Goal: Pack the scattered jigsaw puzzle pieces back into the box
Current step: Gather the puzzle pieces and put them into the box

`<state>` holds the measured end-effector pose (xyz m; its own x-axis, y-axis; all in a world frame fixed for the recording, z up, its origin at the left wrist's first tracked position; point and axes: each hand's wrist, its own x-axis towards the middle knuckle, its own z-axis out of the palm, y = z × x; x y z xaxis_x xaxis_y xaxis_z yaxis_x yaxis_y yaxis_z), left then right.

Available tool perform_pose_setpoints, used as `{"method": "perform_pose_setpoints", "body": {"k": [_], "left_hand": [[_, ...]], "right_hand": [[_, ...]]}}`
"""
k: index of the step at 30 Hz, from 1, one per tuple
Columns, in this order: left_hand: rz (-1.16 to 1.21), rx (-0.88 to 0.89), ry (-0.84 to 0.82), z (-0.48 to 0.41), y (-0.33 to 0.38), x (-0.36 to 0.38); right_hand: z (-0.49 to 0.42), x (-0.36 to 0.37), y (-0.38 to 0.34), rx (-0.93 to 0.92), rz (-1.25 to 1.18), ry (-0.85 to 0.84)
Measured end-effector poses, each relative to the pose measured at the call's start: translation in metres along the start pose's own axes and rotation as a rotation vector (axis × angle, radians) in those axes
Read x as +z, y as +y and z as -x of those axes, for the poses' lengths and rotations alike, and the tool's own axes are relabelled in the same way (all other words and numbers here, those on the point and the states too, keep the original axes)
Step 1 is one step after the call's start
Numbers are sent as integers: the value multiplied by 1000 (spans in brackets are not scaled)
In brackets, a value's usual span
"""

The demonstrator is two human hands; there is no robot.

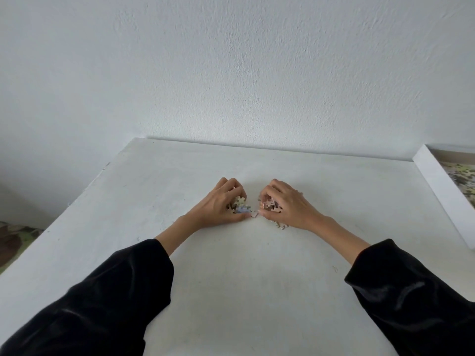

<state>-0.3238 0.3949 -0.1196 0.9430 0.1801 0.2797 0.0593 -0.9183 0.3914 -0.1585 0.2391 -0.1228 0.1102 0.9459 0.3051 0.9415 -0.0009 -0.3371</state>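
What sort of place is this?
Probably a home room, not a lab: plain white table against a textured painted wall, white box of puzzle pieces at right.

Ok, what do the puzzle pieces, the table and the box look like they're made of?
The puzzle pieces look like printed cardboard: thin, flat, die-cut tabs, pale matte colours. The table has a hard top with matte white paint or coating, faintly scuffed; its core cannot be told. The box is probably white cardboard: straight wall, smooth matte face.
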Motion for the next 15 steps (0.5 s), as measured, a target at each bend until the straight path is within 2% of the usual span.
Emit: {"method": "perform_pose_setpoints", "body": {"k": [8, 11, 15], "left_hand": [[28, -28, -66, 2, 9, -5], [58, -23, -38, 3, 12, -7], [130, -54, 26, 5, 14, -7]], "right_hand": [[-3, -1, -5, -35, 19, 13], [-3, 0, -8, -29, -14, 74], [-5, -3, -6, 70, -122, 188]]}}
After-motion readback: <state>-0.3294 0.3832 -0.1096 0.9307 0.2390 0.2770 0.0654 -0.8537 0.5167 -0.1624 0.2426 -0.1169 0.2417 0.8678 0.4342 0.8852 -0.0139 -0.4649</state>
